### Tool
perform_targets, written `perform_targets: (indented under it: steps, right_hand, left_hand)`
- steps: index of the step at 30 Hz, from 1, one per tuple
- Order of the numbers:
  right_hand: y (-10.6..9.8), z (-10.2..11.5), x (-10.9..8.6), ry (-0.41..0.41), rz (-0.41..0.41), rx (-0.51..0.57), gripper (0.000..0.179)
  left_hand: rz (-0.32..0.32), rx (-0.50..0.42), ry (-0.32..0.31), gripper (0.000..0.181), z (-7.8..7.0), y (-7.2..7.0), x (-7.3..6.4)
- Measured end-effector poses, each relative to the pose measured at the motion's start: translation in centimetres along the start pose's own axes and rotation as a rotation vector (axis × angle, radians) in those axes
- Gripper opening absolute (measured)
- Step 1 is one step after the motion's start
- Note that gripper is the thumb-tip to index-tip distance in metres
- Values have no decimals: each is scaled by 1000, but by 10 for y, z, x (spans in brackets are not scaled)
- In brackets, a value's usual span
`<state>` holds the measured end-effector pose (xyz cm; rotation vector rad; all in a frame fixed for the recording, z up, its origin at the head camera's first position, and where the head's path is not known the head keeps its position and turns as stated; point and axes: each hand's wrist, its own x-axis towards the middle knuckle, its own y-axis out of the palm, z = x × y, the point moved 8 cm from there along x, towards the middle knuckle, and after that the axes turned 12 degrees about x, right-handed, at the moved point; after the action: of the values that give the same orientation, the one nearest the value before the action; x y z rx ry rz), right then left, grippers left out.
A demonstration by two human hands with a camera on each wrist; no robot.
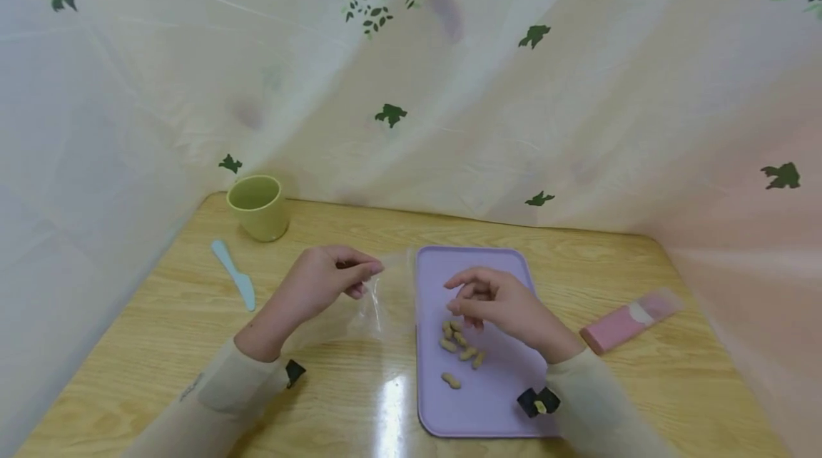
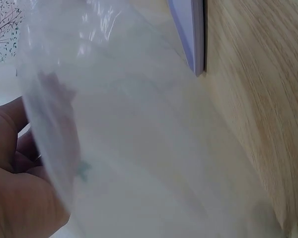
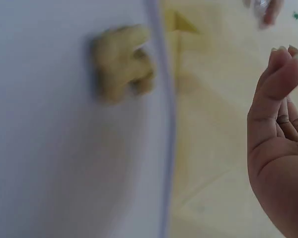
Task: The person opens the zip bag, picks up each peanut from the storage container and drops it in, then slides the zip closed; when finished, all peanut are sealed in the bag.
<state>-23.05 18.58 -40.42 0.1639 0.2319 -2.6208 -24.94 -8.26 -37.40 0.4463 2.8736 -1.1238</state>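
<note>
My left hand (image 1: 324,280) pinches a clear plastic bag (image 1: 388,304) by its edge, left of the lilac tray (image 1: 449,411). In the left wrist view the see-through bag (image 2: 139,129) spreads broadly across the picture, past the fingers of the left hand (image 2: 25,183). Over the tray hovers my right hand (image 1: 507,304), its fingers loosely bent and nothing visible between them. Several unshelled peanuts (image 1: 452,380) lie on the tray just below it. The right wrist view shows a blurred cluster of peanuts (image 3: 119,62) and the right hand (image 3: 278,144) beyond the tray's edge.
A yellow-green cup (image 1: 260,212) stands at the back left, with a light blue plastic knife (image 1: 234,276) in front of it. On the right lies a pink packet in clear wrap (image 1: 619,326). A leaf-printed cloth (image 1: 449,158) hangs behind the wooden table.
</note>
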Motion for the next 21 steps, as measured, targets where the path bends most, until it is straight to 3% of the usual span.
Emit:
perform_targets:
  steps: [5,9,15,21]
  right_hand:
    - [-22,-36,-11,38,-2,8,49]
    - [-28,-53,-14,68,23,21,51]
    - [-26,-60,-9,127,67,29,51]
    - [-19,-61,-1,121,102,-4,45]
  left_hand:
    - [7,16,2,28,1,-2,-1]
    - [7,15,5,26,1,-1,-2]
    - [1,14,-3,23,3,1,-1]
    - [4,20,6,24,0,2,1]
